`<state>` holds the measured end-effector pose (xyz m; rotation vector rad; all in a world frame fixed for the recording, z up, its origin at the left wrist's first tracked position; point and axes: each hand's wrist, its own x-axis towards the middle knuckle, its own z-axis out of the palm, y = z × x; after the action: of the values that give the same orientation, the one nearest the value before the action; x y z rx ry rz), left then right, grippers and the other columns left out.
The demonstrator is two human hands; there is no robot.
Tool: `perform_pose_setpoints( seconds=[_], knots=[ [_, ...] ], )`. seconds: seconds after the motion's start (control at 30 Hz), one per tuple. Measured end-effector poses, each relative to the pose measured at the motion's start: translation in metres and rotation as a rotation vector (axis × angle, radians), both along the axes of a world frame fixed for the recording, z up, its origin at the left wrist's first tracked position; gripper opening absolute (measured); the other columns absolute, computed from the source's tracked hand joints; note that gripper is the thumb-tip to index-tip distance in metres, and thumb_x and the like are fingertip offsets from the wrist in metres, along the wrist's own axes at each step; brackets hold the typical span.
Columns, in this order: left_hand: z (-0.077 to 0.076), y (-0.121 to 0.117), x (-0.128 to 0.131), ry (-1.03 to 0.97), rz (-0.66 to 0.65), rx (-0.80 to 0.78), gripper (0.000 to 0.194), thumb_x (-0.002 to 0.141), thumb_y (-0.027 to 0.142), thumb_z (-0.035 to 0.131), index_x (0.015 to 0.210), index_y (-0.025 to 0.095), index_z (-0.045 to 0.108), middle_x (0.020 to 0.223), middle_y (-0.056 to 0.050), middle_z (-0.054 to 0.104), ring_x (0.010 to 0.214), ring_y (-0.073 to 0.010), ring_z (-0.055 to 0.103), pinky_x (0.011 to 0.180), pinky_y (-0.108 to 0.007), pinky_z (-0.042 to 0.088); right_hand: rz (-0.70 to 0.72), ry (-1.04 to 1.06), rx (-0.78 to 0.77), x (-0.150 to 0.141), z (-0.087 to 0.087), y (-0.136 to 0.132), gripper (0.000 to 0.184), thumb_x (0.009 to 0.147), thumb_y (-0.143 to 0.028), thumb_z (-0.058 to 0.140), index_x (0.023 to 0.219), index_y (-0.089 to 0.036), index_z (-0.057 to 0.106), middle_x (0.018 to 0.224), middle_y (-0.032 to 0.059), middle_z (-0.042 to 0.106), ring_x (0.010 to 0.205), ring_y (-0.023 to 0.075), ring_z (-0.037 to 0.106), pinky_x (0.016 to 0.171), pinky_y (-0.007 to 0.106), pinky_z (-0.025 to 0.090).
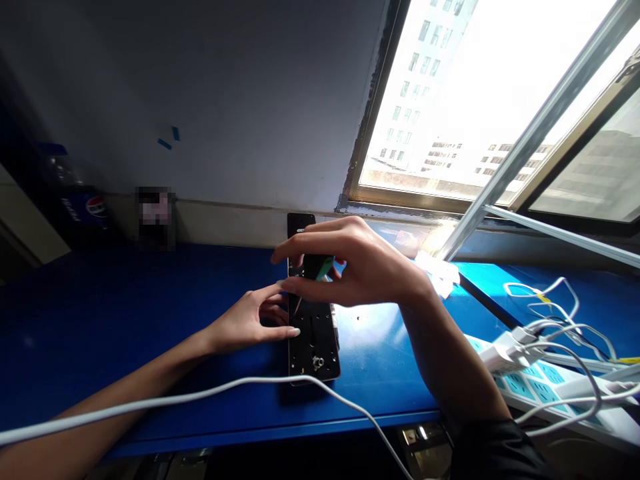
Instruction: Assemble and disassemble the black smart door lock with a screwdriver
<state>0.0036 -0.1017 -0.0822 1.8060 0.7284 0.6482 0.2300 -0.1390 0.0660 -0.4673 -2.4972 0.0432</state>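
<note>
A long black rectangular panel [325, 337] lies on the blue table, with small holes, a slot and a silver metal fitting [318, 363] near its close end. My left hand [250, 319] grips the panel's left edge, thumb on its face and index fingertip close to my right hand's fingers. Over the panel's middle, my right hand [350, 260] is closed around a screwdriver [324, 268] with a dark and green handle. Its thin shaft seems to point down at the panel; the tip is hard to make out. A tiny dark piece [357, 318] lies right of the panel.
A white cable [240, 381] crosses in front of the panel. At right sit a white power strip [545, 383] with plugs and looped cords [575, 327]. A Pepsi bottle [83, 200] stands back left. Behind the blue table [200, 393] are a wall and a window [475, 100].
</note>
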Motion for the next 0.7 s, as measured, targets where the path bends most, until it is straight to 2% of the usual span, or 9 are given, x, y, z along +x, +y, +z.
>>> perform_pose_setpoints(
  seconds=[0.07,0.13,0.2,0.3,0.43,0.5,0.57,0.63,0.7],
  knots=[
    [0.0,-0.0002,0.0001,-0.006,-0.002,-0.008,0.074,0.079,0.039,0.09,0.143,0.023,0.056,0.125,-0.009,0.075,0.108,-0.0284,0.076,0.102,-0.047,0.061,0.008,0.006,-0.029,0.0005,0.0001,0.0017,0.022,0.098,-0.032,0.068,0.108,-0.014,0.077,0.088,0.0012,0.076,0.072,0.0078,0.063,0.068,0.022,0.046],
    [0.0004,-0.0004,0.0002,-0.005,-0.007,-0.016,0.075,0.079,0.039,0.09,0.143,0.022,0.056,0.127,-0.01,0.074,0.11,-0.029,0.076,0.104,-0.048,0.06,0.033,0.004,-0.062,0.0012,0.0004,0.0015,0.022,0.098,-0.021,0.064,0.115,-0.013,0.076,0.093,0.0015,0.077,0.072,0.0068,0.063,0.068,0.021,0.047],
    [0.001,-0.0005,0.0003,0.006,-0.006,-0.018,0.077,0.079,0.039,0.09,0.145,0.022,0.055,0.126,-0.011,0.075,0.11,-0.0292,0.076,0.104,-0.049,0.06,0.053,0.003,-0.077,0.0015,0.0007,-0.0008,0.034,0.093,-0.012,0.061,0.126,-0.014,0.071,0.099,0.002,0.077,0.076,0.0075,0.064,0.07,0.021,0.048],
    [0.0012,-0.0003,0.0003,0.015,0.007,-0.017,0.08,0.078,0.039,0.09,0.146,0.021,0.053,0.122,-0.01,0.076,0.109,-0.0294,0.076,0.104,-0.049,0.06,0.064,-0.009,-0.088,0.0008,0.0011,-0.0038,0.044,0.088,-0.014,0.064,0.133,-0.016,0.067,0.112,0.0047,0.076,0.085,0.0108,0.065,0.076,0.024,0.051],
    [0.0007,0.0002,0.0003,0.002,-0.005,-0.006,0.073,0.079,0.039,0.09,0.142,0.022,0.057,0.123,-0.01,0.076,0.107,-0.0285,0.076,0.101,-0.047,0.061,0.022,0.008,-0.045,0.0004,0.0013,-0.0018,0.022,0.095,-0.025,0.067,0.113,-0.016,0.076,0.089,0.0007,0.075,0.069,0.0075,0.059,0.067,0.023,0.046],
    [0.0009,0.0003,0.0002,-0.004,-0.014,-0.005,0.073,0.079,0.039,0.09,0.142,0.023,0.057,0.125,-0.009,0.076,0.109,-0.0282,0.076,0.103,-0.047,0.06,0.023,0.012,-0.05,0.0015,0.0016,-0.0007,0.019,0.098,-0.024,0.064,0.107,-0.015,0.077,0.085,-0.0005,0.075,0.067,0.006,0.06,0.066,0.021,0.045],
    [0.0015,0.0001,0.0001,-0.003,-0.016,-0.009,0.074,0.079,0.038,0.09,0.143,0.023,0.056,0.125,-0.009,0.075,0.11,-0.028,0.076,0.105,-0.048,0.059,0.035,0.006,-0.077,0.0028,0.0019,-0.0012,0.025,0.096,-0.016,0.061,0.116,-0.015,0.075,0.093,0.0008,0.077,0.071,0.0062,0.063,0.068,0.02,0.047],
    [0.0021,-0.0002,0.0,0.007,-0.013,-0.013,0.074,0.08,0.038,0.089,0.143,0.023,0.056,0.124,-0.009,0.075,0.109,-0.0278,0.076,0.105,-0.048,0.059,0.052,0.003,-0.086,0.0034,0.002,-0.0026,0.038,0.09,-0.009,0.06,0.127,-0.014,0.07,0.102,0.003,0.076,0.08,0.0081,0.065,0.074,0.021,0.049],
    [0.0021,-0.0003,0.0,0.014,-0.007,-0.011,0.073,0.08,0.039,0.089,0.142,0.022,0.056,0.122,-0.009,0.076,0.106,-0.0277,0.076,0.103,-0.047,0.06,0.049,-0.003,-0.066,0.0029,0.0018,-0.0031,0.038,0.089,-0.012,0.063,0.126,-0.014,0.069,0.105,0.0044,0.075,0.085,0.0108,0.065,0.076,0.024,0.05]
  ],
)
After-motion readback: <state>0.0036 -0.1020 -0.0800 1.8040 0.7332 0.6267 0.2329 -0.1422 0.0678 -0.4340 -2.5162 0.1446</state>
